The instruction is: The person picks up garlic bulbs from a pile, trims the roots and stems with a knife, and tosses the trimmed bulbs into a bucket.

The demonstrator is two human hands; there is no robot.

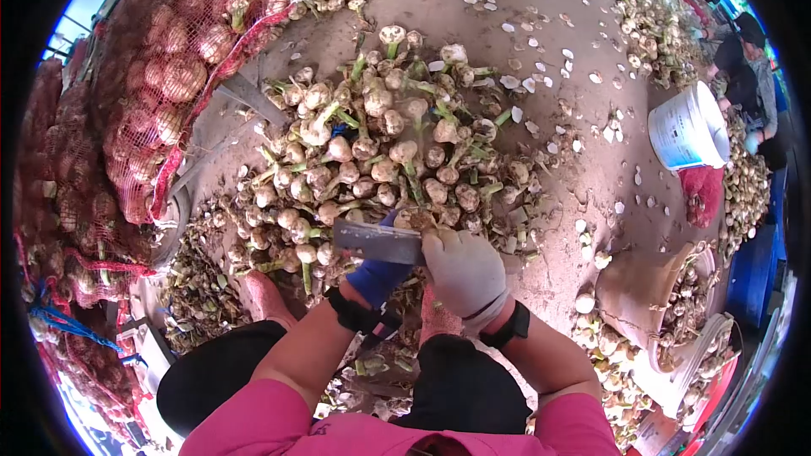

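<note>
My right hand (467, 274), in a pale grey work glove, is closed around a knife whose broad, dirt-marked blade (372, 241) points left. Under that blade is my left hand (378, 279) in a blue glove, its fingers partly covered by the metal. A garlic bulb (412, 219) shows at the far edge of the blade, against the blue fingertips. Just beyond both hands lies a big heap of garlic bulbs (372, 148) with green stalks. How the left fingers wrap the bulb is hidden.
Full red mesh sacks (169, 76) stand at the left. Dry trimmings (198, 291) lie beside my feet. At the right are a white bucket (683, 128), a tipped tan container (634, 291) and trimmed bulbs (612, 363). Another person (748, 76) sits at the far right.
</note>
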